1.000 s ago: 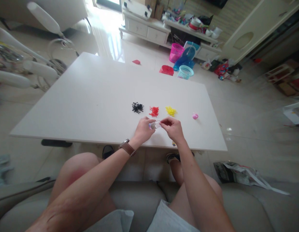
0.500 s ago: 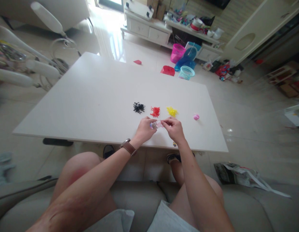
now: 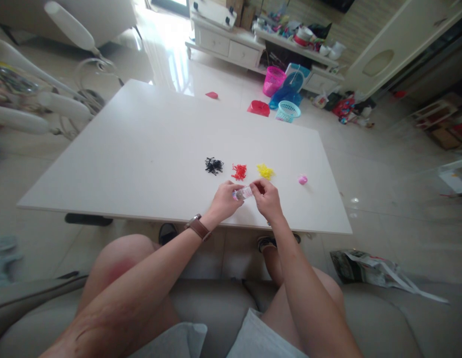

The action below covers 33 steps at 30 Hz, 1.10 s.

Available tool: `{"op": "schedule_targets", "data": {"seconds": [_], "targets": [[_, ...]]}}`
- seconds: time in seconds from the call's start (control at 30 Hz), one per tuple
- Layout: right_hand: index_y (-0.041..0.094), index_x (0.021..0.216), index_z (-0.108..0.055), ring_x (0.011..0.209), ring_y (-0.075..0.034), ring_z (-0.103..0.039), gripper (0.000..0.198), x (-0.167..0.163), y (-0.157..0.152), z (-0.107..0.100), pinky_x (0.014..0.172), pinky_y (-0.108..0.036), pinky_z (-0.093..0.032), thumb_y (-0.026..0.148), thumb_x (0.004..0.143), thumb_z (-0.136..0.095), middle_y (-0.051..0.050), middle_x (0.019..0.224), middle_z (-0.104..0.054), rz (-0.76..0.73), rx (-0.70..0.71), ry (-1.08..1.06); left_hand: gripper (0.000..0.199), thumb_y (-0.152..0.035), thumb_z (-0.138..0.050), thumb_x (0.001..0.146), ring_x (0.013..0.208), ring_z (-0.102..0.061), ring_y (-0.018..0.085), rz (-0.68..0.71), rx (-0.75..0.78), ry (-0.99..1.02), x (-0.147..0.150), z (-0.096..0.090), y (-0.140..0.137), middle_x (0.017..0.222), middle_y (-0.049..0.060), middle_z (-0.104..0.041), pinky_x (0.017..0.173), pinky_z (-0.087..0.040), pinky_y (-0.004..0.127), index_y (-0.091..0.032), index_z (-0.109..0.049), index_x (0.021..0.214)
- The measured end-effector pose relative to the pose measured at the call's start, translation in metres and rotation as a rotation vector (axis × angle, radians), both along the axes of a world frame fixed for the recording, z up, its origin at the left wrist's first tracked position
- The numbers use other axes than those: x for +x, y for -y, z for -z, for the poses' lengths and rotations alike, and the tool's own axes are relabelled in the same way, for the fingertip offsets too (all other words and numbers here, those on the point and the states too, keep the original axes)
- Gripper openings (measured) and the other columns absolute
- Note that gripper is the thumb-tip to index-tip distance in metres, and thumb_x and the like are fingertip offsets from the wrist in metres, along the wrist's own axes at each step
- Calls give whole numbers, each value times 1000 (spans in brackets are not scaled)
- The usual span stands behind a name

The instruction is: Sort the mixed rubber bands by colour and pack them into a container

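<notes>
My left hand [image 3: 226, 199] is closed around a small clear plastic bottle [image 3: 244, 193], which lies tilted on its side with one end toward the right. At that end, my right hand [image 3: 267, 198] has its thumb and fingers pressed together; whatever they may hold is too small or hidden to make out. Just beyond my hands are three small heaps of thin pieces that look like little rubber bands: a black heap [image 3: 214, 165], a red heap [image 3: 238, 172] and a yellow heap [image 3: 265, 171]. A small pink round piece [image 3: 303, 180] sits farther right.
The white table [image 3: 156, 129] spans the space before my knees. On the floor behind it stand a pink basket [image 3: 274, 82], a light blue basket [image 3: 288, 110] and a red item [image 3: 259, 107]. A bag [image 3: 365, 268] rests on the sofa to my right.
My right hand has drawn slightly up and back from the bottle's end, so more of the bottle shows. My left hand keeps its hold in nearly the same place.
</notes>
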State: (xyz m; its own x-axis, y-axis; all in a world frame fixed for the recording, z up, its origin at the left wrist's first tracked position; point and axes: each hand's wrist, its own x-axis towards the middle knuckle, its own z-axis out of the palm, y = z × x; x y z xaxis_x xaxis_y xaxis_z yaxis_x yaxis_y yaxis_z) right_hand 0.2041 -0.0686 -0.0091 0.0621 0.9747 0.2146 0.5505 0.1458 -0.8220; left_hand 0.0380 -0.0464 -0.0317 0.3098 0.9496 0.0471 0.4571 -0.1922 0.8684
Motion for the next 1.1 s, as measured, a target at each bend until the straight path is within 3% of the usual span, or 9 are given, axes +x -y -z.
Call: {"op": "schedule_targets", "data": {"seconds": [0.27,0.4,0.57,0.77,0.93,1.1], "targets": [[21,86,-65,75,-18,-59,29,12,-6,7,73,-30,-46,41,98,-48,-3,81,-64,126,4,84,41,-11,-76,70,95,-65,20,76,20,49,2,-4,3,100,5,-68,90,-52,33,-21,-77,110],[18,104,-69,94,-23,-63,24,33,-7,30,88,-35,-46,31,92,-53,-11,108,-69,201,-173,376,40,-10,-75,71,94,-65,19,64,12,55,1,-5,3,100,5,-68,89,-52,32,-21,-77,109],[22,134,-62,117,-30,-56,47,45,-1,63,102,-39,-40,20,87,-56,-15,138,-58,133,-446,669,39,-9,-75,70,94,-65,19,55,11,64,0,-6,3,100,4,-68,88,-51,32,-19,-76,108],[17,115,-71,108,-28,-58,34,40,-5,76,97,-36,-41,12,86,-53,-15,117,-64,123,-416,739,39,-9,-75,70,94,-65,19,52,12,67,-2,-8,4,100,4,-68,88,-51,32,-20,-76,107],[17,92,-72,93,-22,-62,25,40,-7,79,86,-30,-44,10,89,-48,-12,101,-69,181,-382,680,36,-9,-73,71,94,-65,19,48,12,62,-3,-10,4,100,4,-68,87,-51,32,-20,-76,105],[18,84,-70,89,-20,-64,22,37,-5,76,84,-30,-45,9,84,-51,-8,94,-72,212,-341,584,36,-9,-72,71,94,-65,19,48,14,66,-4,-11,4,100,4,-68,88,-51,32,-20,-75,106]]}}
